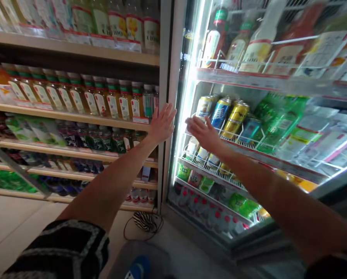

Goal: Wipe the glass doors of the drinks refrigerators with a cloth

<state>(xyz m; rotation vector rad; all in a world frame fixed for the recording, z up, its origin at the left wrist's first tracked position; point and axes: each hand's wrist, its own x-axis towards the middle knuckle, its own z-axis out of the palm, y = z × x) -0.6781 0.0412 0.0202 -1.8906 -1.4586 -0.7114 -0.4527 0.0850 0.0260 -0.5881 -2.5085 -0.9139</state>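
My left hand (162,123) is stretched out flat with fingers spread, against the grey upright frame (164,77) between the wooden shelves and the lit drinks fridge. My right hand (204,131) reaches toward the fridge's left edge, fingers extended and holding nothing, just in front of the wire shelf (243,145) with standing cans. A white-and-yellow can (206,106), a blue can (220,112) and a gold can (235,118) stand right behind that hand. Whether the hand touches the glass door I cannot tell.
Wooden shelves (74,116) on the left carry rows of amber bottles with green caps (74,95). The fridge holds bottles on top (240,42), green packs (275,120) and red-capped bottles (208,211) at the bottom. A cable coil (145,221) lies on the floor. A blue-capped object (140,267) sits below me.
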